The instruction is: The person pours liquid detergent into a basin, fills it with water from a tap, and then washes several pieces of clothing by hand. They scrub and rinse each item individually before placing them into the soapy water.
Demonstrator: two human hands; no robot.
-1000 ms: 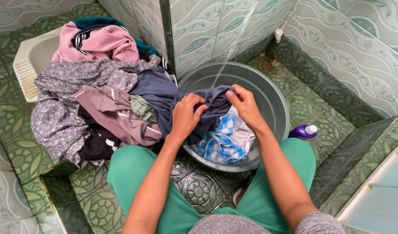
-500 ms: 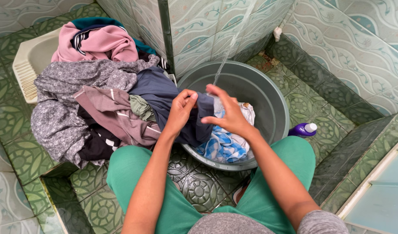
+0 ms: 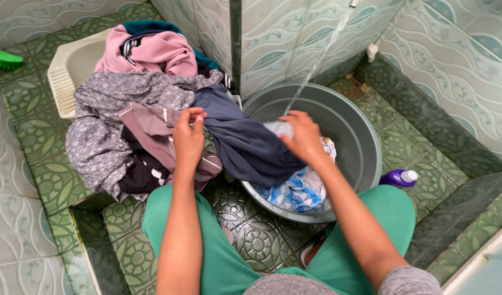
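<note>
My left hand (image 3: 188,137) lies on the pile of laundry, its fingers curled around a pale green cloth (image 3: 208,139) next to a mauve garment (image 3: 146,121). My right hand (image 3: 303,136) is palm down on the wet clothes inside the grey basin (image 3: 366,143), fingertips at a white cloth (image 3: 276,128). A navy garment (image 3: 245,145) hangs over the basin's left rim between my hands. A blue-and-white checked cloth (image 3: 294,192) lies in the basin near me. A thin stream of water (image 3: 316,65) falls into the basin just past my right hand.
A grey patterned garment (image 3: 114,101) and a pink one (image 3: 152,52) are heaped over a cream tub (image 3: 65,71). A purple bottle (image 3: 398,177) lies right of the basin. A green brush (image 3: 2,57) sits at far left. Tiled walls and a step close in the right.
My left hand let go of the navy garment and moved left onto the pile. My right hand dropped palm down onto the clothes in the basin. The view shifted left.
</note>
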